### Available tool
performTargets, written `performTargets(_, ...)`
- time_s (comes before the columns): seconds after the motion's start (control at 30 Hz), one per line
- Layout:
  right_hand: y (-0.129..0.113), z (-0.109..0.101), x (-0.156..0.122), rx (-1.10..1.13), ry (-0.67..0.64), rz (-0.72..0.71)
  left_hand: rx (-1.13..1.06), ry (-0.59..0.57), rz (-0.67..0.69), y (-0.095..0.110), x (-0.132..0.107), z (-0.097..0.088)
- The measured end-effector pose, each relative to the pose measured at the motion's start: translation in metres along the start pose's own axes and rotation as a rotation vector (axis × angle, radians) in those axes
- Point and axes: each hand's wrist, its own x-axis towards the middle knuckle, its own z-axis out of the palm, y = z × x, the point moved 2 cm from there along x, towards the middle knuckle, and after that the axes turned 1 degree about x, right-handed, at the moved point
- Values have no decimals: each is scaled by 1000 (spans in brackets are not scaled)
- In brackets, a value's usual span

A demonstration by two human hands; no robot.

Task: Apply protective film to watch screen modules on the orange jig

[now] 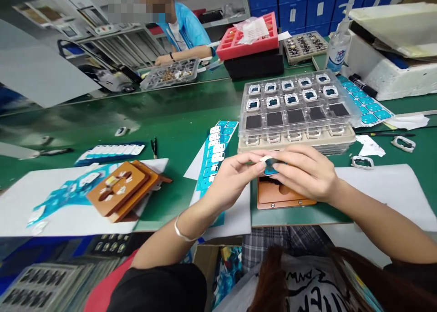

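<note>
My left hand [235,175] and my right hand [303,171] meet above the green bench, both pinching one small white frame part with a blue film [271,166] on it. They hover just over a brown jig plate [280,196] near the bench's front edge. Behind them stands a stack of clear trays [297,111] holding several small framed parts and dark squares. A strip of blue stickers with white tabs [215,152] lies to the left of my left hand.
More brown jig plates [123,189] lie on white paper at the left. Two loose white frames [362,161] lie at the right, near a blue sticker sheet [368,104]. Across the bench a person in blue works at a parts tray [170,73]. A red tray [249,38] and a bottle [337,48] stand behind.
</note>
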Motion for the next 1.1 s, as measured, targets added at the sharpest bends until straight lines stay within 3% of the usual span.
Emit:
performTargets(0.1, 2, -6, 3, 71, -55, 64, 155, 40, 151, -6, 0, -4)
performTargets(0.23, 12, -15, 6, 164, -272, 270, 591, 222, 578, -10, -2, -12)
performTargets(0.33, 13, -15, 6, 196, -388, 328, 745, 218, 739, -15, -4, -14)
performTargets(0.63, 7, -9, 4, 180, -446, 319, 796, 129, 737, -17, -5, -11)
performTargets(1.1, 7, -7, 0, 142, -466, 404, 767, 107, 732, -22, -5, -9)
